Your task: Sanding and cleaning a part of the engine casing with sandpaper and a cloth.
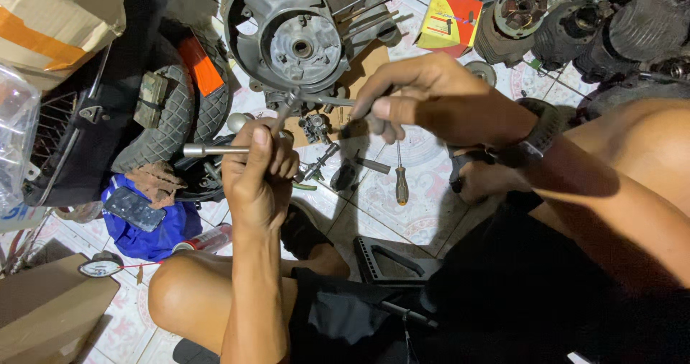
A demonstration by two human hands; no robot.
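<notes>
Both hands are busy: our left hand [260,168] clenches a steel T-handle wrench [215,150], our right hand [424,94] pinches a thin dark tool [350,128], both above the tiled floor [424,213] before the engine casing [287,40]. Grey, greasy, bare metal; that wrench looks stiff, heavyish, slippery, best gripped at its crossbar.

A: What colours are seen on the floor?
B: White tiles [424,213] with a faded pink floral pattern are seen, and a screwdriver [401,177] with an amber handle.

A: And around them?
B: A grey metal engine casing [287,37], a yellow and red small box [449,22], a bright blue cloth [154,231], an orange strip [200,66] and brown cardboard [54,12] are shown.
</notes>
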